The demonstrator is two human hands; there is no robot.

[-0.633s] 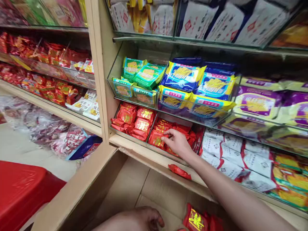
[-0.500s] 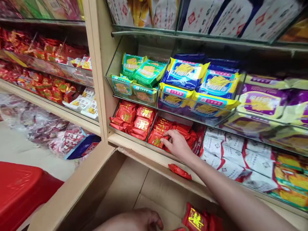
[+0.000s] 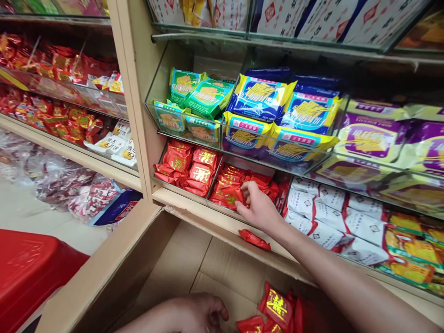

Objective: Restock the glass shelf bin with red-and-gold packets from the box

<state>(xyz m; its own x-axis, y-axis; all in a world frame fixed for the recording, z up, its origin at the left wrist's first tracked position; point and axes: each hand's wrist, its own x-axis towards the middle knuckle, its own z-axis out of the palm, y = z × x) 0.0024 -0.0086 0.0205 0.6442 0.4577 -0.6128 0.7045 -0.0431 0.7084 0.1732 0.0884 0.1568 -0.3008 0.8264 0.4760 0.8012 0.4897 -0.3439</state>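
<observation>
My right hand (image 3: 257,205) reaches into a clear shelf bin (image 3: 222,207) of small red packets (image 3: 229,192) with gold print; its fingers curl on top of the packets, pinching at one. A single red packet (image 3: 254,239) lies loose on the wooden shelf ledge just below that hand. My left hand (image 3: 199,313) is low in an open cardboard box (image 3: 194,268), fingers curled downward over the box floor, close to several more red packets (image 3: 277,307) lying in the box. What the left hand holds, if anything, is hidden.
Left bin holds more red packets (image 3: 189,166). Above are green biscuit packs (image 3: 197,99), blue-yellow packs (image 3: 277,111) and purple packs (image 3: 374,138). White packets (image 3: 333,212) fill the bin to the right. A red stool (image 3: 31,273) and bagged goods (image 3: 69,189) lie at left.
My right hand has shifted slightly right within the bin and curled its fingers onto the packets. The view moved so more of the box and its red packets shows.
</observation>
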